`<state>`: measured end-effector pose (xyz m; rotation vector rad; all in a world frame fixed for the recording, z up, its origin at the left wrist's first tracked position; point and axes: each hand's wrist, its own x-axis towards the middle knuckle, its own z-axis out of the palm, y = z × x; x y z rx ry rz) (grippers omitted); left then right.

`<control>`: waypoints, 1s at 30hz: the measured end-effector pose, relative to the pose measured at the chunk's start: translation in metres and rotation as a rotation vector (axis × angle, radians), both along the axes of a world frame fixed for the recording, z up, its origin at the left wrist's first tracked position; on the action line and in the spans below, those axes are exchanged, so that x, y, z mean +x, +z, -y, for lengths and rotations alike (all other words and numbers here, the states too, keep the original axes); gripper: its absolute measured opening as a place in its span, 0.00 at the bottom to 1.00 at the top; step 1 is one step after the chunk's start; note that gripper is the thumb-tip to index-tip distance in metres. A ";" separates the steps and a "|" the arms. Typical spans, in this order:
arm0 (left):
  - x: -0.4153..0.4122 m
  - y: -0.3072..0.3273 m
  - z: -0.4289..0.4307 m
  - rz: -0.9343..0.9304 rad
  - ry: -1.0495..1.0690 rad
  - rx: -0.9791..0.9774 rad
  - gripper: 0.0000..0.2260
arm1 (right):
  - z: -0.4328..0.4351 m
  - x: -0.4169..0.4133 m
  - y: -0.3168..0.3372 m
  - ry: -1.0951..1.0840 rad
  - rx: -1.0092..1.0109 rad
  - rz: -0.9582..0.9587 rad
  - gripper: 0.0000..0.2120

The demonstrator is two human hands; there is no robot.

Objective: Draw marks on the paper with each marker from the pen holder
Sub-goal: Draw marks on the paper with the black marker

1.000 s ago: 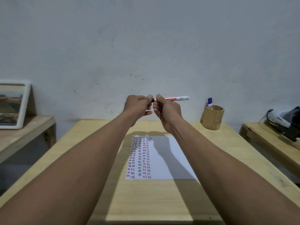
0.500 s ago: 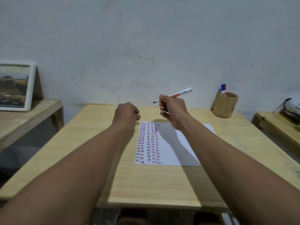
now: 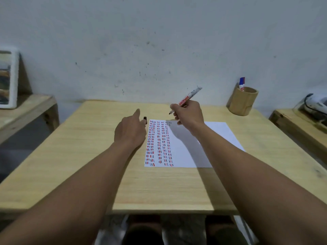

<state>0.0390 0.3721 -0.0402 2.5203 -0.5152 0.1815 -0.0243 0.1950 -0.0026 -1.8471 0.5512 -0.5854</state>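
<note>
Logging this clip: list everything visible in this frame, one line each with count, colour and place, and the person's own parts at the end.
table: one, light wood, centre.
paper: one, white, columns of red and black dashes on its left part, on the table.
marker: one, white with red print, uncapped, in the right hand.
cap: one, black, at the left hand's fingertips, by the paper's far-left corner.
pen holder: one, wooden, table's far-right corner.
second marker: one, blue cap, standing in the pen holder.
picture frame: one, white, on the left side bench.
left hand: over the table.
right hand: above the paper.
</note>
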 end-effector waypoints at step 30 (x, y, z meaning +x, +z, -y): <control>0.003 -0.021 -0.013 0.005 -0.063 0.405 0.25 | 0.002 0.005 -0.037 -0.092 -0.203 -0.128 0.11</control>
